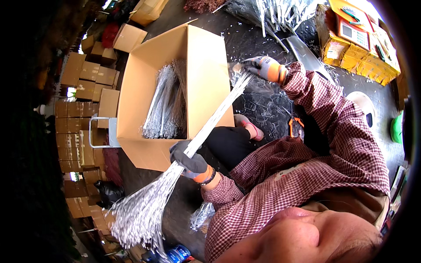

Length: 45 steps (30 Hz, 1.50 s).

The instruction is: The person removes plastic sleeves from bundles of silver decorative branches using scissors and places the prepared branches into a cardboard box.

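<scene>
A long bundle of thin silvery-white stems (pixel 217 115) slants across the view, its glittery ends fanned out at the lower left. My left hand (pixel 192 161), in a grey and orange work glove, is closed around its middle. At the narrow upper end, my right hand (pixel 263 68), gloved alike, grips the stem ends, with clear plastic film beside and below it. Behind the bundle stands an open cardboard box (pixel 209 79) with more silvery bundles (pixel 164 102) lying inside.
Orange-handled scissors (pixel 296 124) and plastic scraps lie on the dark floor. Yellow-taped boxes (pixel 360 60) with a calculator or scale on top stand at upper right. Cartons (pixel 86 88) are stacked at left, near a folding stool (pixel 113 131). More stems (pixel 279 13) lie at the top.
</scene>
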{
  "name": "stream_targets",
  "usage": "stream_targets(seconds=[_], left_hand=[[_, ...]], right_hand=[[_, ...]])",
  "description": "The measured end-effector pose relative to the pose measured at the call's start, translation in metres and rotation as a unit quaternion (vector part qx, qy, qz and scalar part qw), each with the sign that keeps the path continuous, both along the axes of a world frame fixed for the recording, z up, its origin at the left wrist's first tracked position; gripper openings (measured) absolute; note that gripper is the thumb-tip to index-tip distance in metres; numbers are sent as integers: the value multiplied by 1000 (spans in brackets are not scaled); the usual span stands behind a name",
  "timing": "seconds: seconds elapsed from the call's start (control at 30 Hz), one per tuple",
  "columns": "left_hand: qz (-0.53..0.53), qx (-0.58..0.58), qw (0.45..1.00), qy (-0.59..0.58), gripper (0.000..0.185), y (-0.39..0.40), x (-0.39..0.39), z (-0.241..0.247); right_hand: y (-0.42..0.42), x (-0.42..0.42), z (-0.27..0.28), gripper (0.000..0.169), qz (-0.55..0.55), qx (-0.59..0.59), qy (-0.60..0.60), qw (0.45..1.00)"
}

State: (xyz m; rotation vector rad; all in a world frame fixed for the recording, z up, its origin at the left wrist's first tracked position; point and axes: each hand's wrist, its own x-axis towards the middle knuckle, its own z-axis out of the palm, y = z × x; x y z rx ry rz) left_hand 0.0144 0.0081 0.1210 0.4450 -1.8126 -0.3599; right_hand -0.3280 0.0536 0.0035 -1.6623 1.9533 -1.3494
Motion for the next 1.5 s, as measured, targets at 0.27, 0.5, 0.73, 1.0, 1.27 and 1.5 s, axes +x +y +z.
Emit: stream_targets(seconds=[0.27, 0.5, 0.73, 1.0, 1.27, 1.5], left_hand=[[23, -61, 997, -51, 46, 4, -23, 0], [-43, 110, 993, 1, 31, 5, -78, -43], [-69, 273, 959, 33, 27, 6, -106, -70], [-159, 384, 897, 150, 49, -20, -74, -94], [-93, 383, 917, 66, 41, -31, -71, -146], [-429, 569, 621, 326, 54, -25, -33, -68]], right_hand=[[4, -4, 7, 32, -50, 19, 80, 995], [32, 81, 41, 49, 182, 110, -282, 936], [20, 81, 50, 25, 94, 157, 155, 971], [21, 52, 56, 64, 168, -75, -173, 968], [42, 78, 97, 89, 403, -223, -234, 856], [24, 3, 72, 115, 32, 217, 314, 924]])
